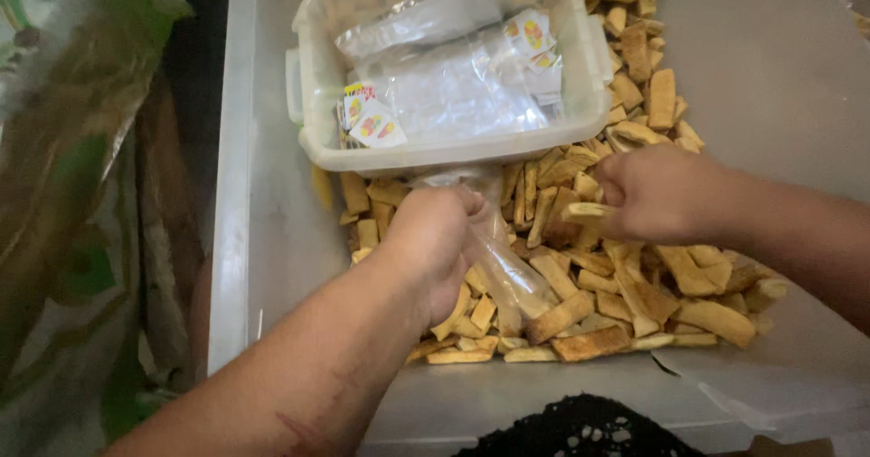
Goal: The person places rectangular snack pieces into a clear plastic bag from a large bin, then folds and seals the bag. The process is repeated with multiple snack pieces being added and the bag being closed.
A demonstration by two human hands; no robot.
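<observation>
My left hand (433, 239) is pinched shut around a clear plastic bag (507, 271), right hand (654, 192) has its fingers closed on fried snack sticks (634, 294) below the plastic tub (313, 85).

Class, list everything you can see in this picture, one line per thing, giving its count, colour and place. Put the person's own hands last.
Fried snack sticks: too many to count, golden brown, heaped in the big tray.
Big tray: one, pale grey, under the heap, filling the middle of the view.
Plastic tub: one, clear whitish, resting on the heap at the top.
Empty packets: a stack, clear with small coloured labels, inside the tub.
Plastic bag: one, clear, some sticks inside, gripped by the left hand.
Dark cloth: one, black with pale specks, bottom edge.
Left hand: closed around the bag's neck.
Right hand: on the heap, grasping sticks.
</observation>
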